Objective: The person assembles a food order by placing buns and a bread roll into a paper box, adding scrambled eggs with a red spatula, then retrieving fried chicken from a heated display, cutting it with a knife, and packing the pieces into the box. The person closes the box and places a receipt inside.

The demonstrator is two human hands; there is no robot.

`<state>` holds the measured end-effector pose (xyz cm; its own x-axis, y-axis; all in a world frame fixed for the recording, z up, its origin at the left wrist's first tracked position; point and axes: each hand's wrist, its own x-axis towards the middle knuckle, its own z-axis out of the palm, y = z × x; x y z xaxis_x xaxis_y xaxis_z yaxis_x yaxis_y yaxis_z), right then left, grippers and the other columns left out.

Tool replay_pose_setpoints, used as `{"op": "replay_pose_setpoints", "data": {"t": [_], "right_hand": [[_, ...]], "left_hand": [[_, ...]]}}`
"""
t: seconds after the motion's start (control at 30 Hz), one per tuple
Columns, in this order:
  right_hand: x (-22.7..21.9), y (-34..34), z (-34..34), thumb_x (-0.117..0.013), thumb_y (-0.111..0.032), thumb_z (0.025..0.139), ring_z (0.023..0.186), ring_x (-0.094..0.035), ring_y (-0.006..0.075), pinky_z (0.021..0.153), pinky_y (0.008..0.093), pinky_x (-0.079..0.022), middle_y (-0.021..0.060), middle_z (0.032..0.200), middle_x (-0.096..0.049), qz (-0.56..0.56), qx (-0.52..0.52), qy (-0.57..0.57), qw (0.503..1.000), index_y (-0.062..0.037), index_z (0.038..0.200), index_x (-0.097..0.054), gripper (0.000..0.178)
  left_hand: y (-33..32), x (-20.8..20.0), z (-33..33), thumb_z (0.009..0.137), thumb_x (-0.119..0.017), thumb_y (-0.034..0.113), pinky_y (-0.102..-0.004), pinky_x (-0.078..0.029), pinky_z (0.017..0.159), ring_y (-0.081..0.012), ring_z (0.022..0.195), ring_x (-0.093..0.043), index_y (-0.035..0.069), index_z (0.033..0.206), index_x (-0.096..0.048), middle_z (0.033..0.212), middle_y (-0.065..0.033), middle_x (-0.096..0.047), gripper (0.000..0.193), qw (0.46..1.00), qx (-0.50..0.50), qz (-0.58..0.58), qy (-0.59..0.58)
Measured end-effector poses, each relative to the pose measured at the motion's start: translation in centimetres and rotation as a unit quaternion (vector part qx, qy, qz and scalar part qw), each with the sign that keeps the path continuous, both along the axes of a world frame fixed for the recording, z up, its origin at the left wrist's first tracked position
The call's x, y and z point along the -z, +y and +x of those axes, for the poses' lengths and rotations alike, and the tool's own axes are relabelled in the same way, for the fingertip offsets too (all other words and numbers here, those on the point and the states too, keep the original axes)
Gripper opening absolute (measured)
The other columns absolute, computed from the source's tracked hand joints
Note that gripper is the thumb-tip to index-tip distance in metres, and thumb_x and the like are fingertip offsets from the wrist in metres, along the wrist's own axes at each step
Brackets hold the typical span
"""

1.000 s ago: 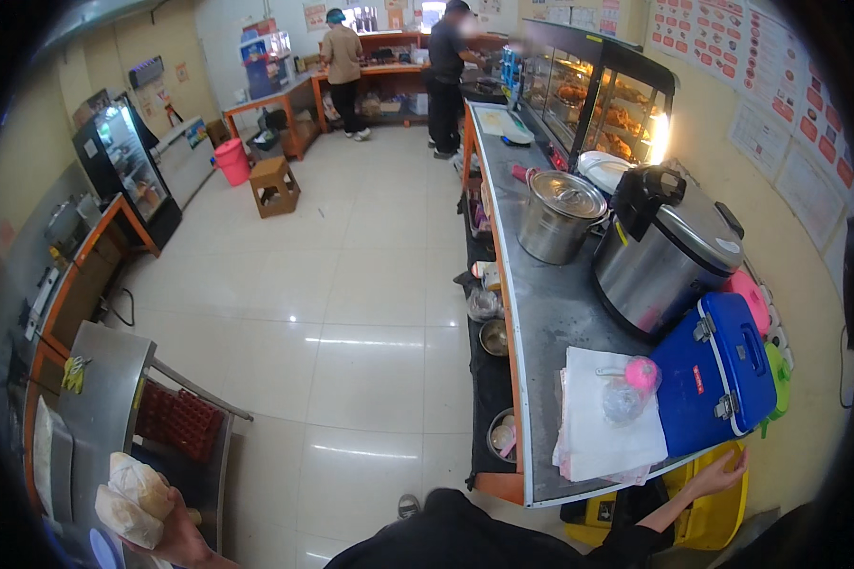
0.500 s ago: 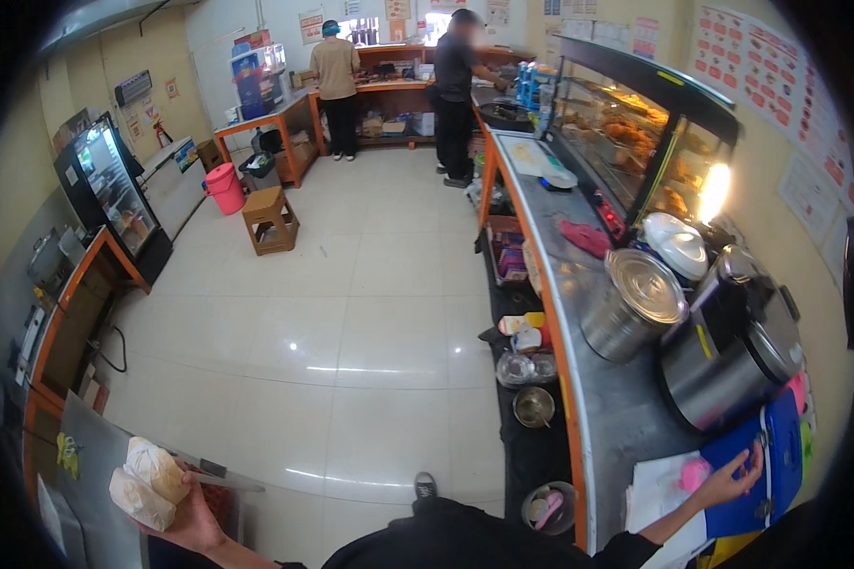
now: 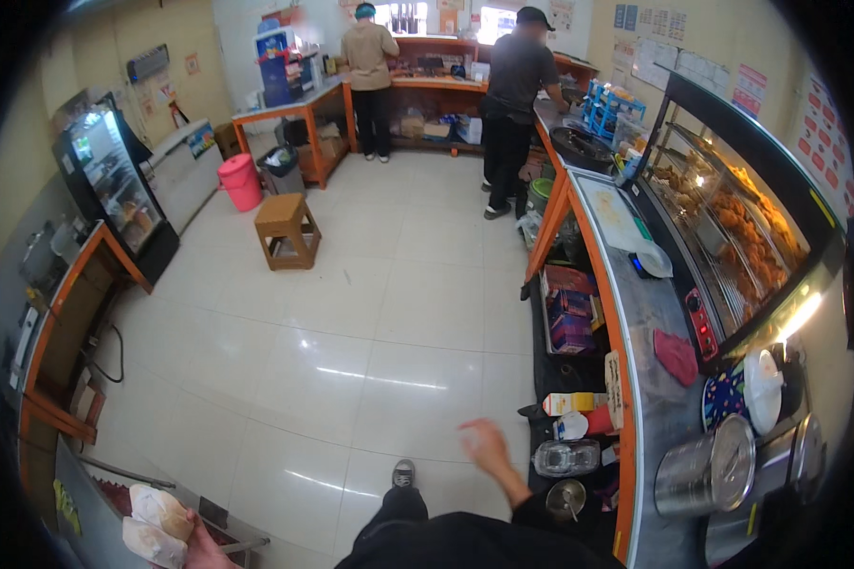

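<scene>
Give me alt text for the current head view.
The person's left hand holds two pale rounded bundles; the blurred right hand appears over the tiled floor. At right, a metal counter bears a lit food display case and steel pot; two people stand at the back.

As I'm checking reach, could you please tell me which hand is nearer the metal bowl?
Right: the right hand is apart from the metal bowl, over to its left; the left hand is much farther left, holding white wrapped bundles.
</scene>
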<state>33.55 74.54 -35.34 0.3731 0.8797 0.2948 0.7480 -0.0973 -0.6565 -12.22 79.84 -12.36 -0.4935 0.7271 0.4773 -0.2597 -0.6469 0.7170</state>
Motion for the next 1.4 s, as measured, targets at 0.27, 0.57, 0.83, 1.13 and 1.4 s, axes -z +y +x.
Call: {"op": "replay_pose_setpoints", "data": {"t": [0.27, 0.57, 0.83, 1.13, 1.4], "right_hand": [[21.1, -20.5, 10.1, -0.051, -0.023, 0.085, 0.086, -0.062, 0.0323, 0.077, 0.0441, -0.049, 0.0143, 0.095, -0.065, -0.450, 0.045, 0.143, 0.880, -0.0065, 0.098, -0.066, 0.026], [15.4, -13.0, 23.4, -0.054, -0.022, 0.082, 0.080, -0.061, 0.0318, 0.071, 0.0447, -0.049, 0.0140, 0.089, -0.065, -0.511, 0.440, 0.309, 0.671, -0.0072, 0.088, -0.067, 0.020], [27.8, 18.1, 43.8, -0.057, -0.028, 0.083, 0.082, -0.060, 0.0310, 0.074, 0.0423, -0.049, 0.0102, 0.096, -0.064, -0.192, 0.115, -0.043, 0.974, -0.0082, 0.094, -0.064, 0.024], [11.1, 50.2, 60.5, -0.057, -0.026, 0.084, 0.090, -0.063, 0.0299, 0.079, 0.0397, -0.049, 0.0138, 0.098, -0.066, -0.307, 0.081, 0.223, 0.922, -0.0132, 0.108, -0.061, 0.027], [2.9, 57.2, 71.8, -0.057, -0.021, 0.091, 0.085, -0.062, 0.0166, 0.078, 0.0288, -0.049, 0.0076, 0.092, -0.065, -0.143, 0.126, 0.397, 0.898, -0.0099, 0.118, -0.057, 0.029]], "left_hand": [[25.3, -2.7, 17.1, 0.081, -0.062, 0.036, -0.0549, -0.036, 0.100, -0.0390, 0.131, -0.027, 0.014, 0.143, -0.027, 0.145, -0.0134, -0.028, 0.075, 0.938, 0.170, -0.028, -0.300], [43.7, 0.4, 41.7, 0.076, -0.068, 0.032, -0.0542, -0.031, 0.100, -0.0400, 0.131, -0.023, 0.018, 0.142, -0.031, 0.145, -0.0129, -0.026, 0.077, 0.806, 0.492, 0.044, -0.327], [54.0, -2.2, 57.0, 0.079, -0.065, 0.040, -0.0566, -0.027, 0.103, -0.0399, 0.131, -0.027, 0.021, 0.144, -0.029, 0.146, -0.0115, -0.029, 0.077, 0.865, 0.391, -0.029, -0.314], [69.0, -0.4, 74.4, 0.082, -0.055, 0.052, -0.0619, -0.034, 0.101, -0.0383, 0.134, -0.026, 0.017, 0.145, -0.025, 0.147, -0.0131, -0.024, 0.078, 0.961, 0.109, -0.149, -0.204], [81.0, -0.3, 99.0, 0.080, -0.048, 0.062, -0.0569, -0.024, 0.107, -0.0328, 0.133, -0.028, 0.018, 0.143, -0.027, 0.144, -0.0057, -0.031, 0.080, 0.793, 0.531, -0.146, -0.259]]}}
